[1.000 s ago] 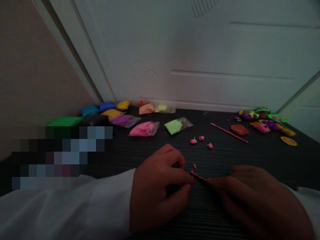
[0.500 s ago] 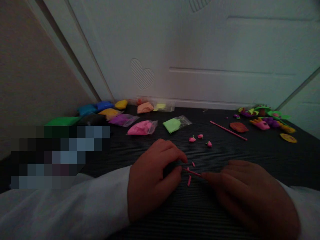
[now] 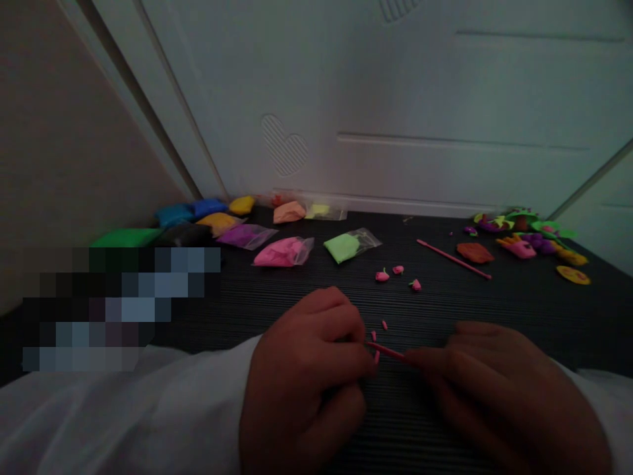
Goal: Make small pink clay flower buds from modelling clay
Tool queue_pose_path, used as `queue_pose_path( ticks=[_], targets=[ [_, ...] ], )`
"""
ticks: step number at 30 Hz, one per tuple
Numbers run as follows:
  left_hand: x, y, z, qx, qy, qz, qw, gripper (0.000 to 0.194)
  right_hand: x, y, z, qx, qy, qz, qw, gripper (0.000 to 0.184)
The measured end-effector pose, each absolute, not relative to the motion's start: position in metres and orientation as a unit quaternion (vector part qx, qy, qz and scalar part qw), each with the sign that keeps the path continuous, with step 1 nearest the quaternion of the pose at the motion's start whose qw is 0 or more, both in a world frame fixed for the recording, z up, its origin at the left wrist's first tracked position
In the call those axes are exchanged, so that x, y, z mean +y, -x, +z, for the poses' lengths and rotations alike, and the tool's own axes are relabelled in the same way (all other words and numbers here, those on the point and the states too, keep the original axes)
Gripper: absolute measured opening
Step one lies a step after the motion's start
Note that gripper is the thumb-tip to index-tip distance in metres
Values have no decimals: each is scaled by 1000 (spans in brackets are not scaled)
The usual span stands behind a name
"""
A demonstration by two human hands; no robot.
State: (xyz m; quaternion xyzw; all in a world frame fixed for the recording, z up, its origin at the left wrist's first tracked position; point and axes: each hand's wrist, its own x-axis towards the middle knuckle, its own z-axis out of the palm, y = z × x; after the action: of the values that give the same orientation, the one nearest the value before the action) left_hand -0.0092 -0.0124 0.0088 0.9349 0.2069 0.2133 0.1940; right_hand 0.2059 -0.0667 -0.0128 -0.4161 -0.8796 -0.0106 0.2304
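My right hand pinches a thin pink clay-modelling stick low over the table, its tip pointing left. At that tip sits my left hand, its fingers curled together; what lies between them is hidden. Small pink clay pieces surround the stick: one piece behind it, another piece close to the tip, and a longer strip partly covered by the left fingers. Farther back lie three little pink clay buds with green bits.
Bags of coloured clay line the back left, with a pink bag and a light green bag nearest. To the right are a second pink stick, a reddish-orange lump and finished clay flowers. A white panel rises behind.
My left hand has shifted slightly toward me and its fingers have curled in from a more parted pose. The stick and my right hand have moved a little nearer me and right.
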Motion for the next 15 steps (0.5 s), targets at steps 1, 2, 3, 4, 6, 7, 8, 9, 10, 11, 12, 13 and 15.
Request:
queue_pose_path(
  ticks=[1, 2, 3, 4, 6, 7, 8, 9, 10, 11, 12, 13, 15],
  targets=[
    [-13, 10, 10, 202, -940, 205, 186, 22, -67, -206, -13, -878, 419, -10, 232, 25],
    [-13, 10, 10, 201, -942, 198, 181, 24, -67, -205, -14, -876, 421, -11, 233, 25],
    [-13, 10, 11, 204, -943, 193, 179, 25, -68, -205, -15, -875, 425, -12, 234, 25],
    [-13, 9, 11, 208, -943, 187, 178, 26, -68, -205, -15, -873, 427, -13, 234, 24],
    [-12, 8, 12, 212, -946, 171, 174, 28, -69, -204, -16, -872, 428, -16, 236, 23],
    [-12, 8, 12, 214, -948, 163, 171, 28, -69, -204, -16, -872, 429, -19, 236, 23],
    [-11, 7, 12, 215, -949, 155, 169, 27, -69, -204, -16, -873, 428, -21, 234, 22],
    [-11, 7, 12, 215, -951, 149, 166, 27, -69, -204, -16, -873, 427, -23, 233, 22],
    [-11, 7, 12, 216, -952, 144, 165, 26, -69, -205, -16, -874, 426, -26, 231, 22],
    [-11, 7, 12, 218, -951, 142, 164, 26, -69, -205, -15, -877, 423, -30, 229, 22],
    [-11, 7, 11, 220, -951, 143, 164, 26, -69, -205, -15, -880, 420, -30, 222, 22],
    [-11, 7, 11, 221, -950, 145, 165, 26, -69, -205, -14, -883, 417, -29, 213, 22],
    [-10, 7, 11, 214, -950, 151, 168, 28, -68, -203, -12, -889, 411, -32, 199, 20]
  ],
)
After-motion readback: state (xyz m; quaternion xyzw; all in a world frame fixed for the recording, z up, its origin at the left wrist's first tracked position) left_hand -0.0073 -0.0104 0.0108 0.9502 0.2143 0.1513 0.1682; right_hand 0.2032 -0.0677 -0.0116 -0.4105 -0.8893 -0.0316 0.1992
